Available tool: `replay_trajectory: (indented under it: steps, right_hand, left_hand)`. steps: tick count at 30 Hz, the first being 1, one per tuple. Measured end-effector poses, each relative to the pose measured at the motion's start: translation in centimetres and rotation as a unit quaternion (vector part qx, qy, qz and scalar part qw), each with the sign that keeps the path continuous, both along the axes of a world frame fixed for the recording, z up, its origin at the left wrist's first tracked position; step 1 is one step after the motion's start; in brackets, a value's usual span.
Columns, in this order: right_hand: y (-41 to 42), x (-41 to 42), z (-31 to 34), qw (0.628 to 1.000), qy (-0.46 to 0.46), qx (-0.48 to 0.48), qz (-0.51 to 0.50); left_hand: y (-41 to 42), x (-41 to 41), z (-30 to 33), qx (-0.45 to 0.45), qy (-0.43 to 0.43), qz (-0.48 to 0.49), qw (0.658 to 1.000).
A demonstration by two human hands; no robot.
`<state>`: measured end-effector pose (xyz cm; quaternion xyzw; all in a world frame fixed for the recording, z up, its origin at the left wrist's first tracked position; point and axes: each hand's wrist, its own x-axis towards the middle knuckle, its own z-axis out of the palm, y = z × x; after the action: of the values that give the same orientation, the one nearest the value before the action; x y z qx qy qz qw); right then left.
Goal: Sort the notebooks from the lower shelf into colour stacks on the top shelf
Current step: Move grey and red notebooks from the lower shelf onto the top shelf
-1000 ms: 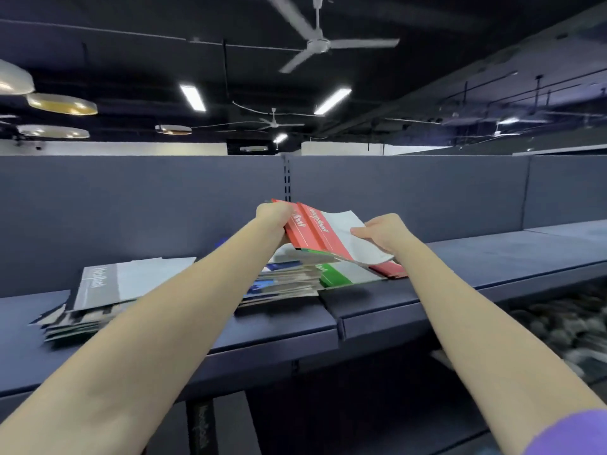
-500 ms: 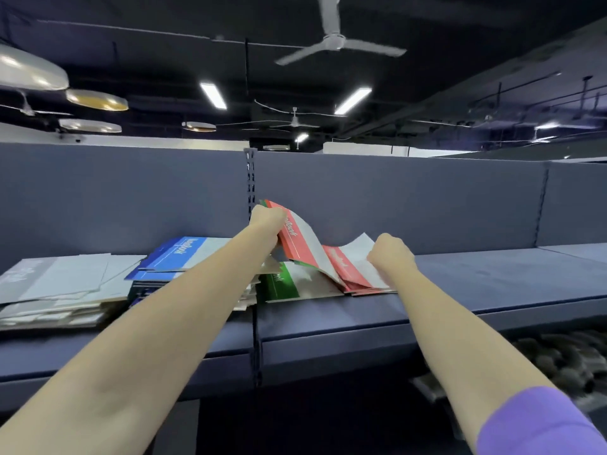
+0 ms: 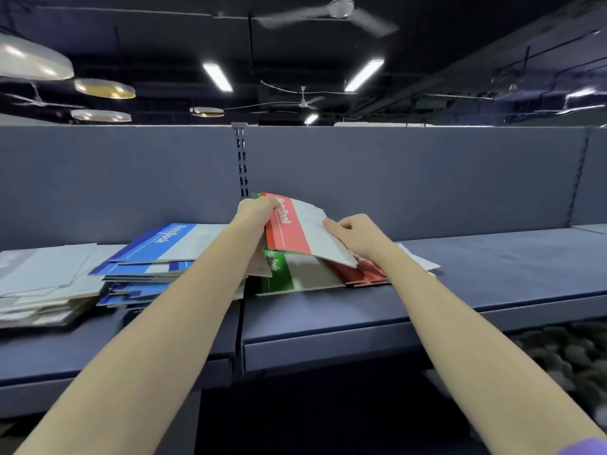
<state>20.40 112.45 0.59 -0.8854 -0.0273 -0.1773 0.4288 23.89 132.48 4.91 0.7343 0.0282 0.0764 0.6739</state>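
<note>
Grey top shelf [image 3: 492,257]: both hands' fingers [image 3: 331,223] clamp a glossy, flat red notebook [image 3: 289,228].

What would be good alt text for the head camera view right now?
Two bare hands, left hand and right hand, hold a tilted red notebook above red and green notebooks on a grey top shelf. Blue stack and grey stack lie to the left.

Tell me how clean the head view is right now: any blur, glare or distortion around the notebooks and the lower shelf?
Head view: the red notebook in the left hand and right hand is fairly sharp, lettering readable; the grey stack at left is smeared; ceiling fan blurred; the lower shelf contents are dark and indistinct; the tube lights glare; wide-angle bending shows at the edges.
</note>
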Motion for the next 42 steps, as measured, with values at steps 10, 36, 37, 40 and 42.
replay_trajectory:
  steps: [10,36,37,40,42]
  right_hand:
    - [-2.1,0.3,-0.3,0.991,-0.020,0.101,-0.079]
    - [-0.8,0.1,-0.5,0.997,-0.007,0.073,-0.034]
    - [-1.1,0.3,-0.6,0.996,-0.011,0.067,-0.058]
    - [-1.4,0.4,-0.8,0.992,0.005,0.011,-0.122]
    - [-1.1,0.6,-0.6,0.990,0.035,-0.031,-0.133]
  left_hand:
    - [-0.5,0.3,-0.8,-0.050,-0.034,-0.010,0.998]
    - [-0.4,0.6,-0.8,-0.060,-0.091,0.009,0.994]
    - [-0.3,0.5,-0.6,-0.058,-0.100,0.025,0.993]
    - [0.3,-0.1,0.1,-0.022,-0.127,0.072,0.989]
    - [0.8,-0.6,0.8,0.015,-0.148,0.087,0.985]
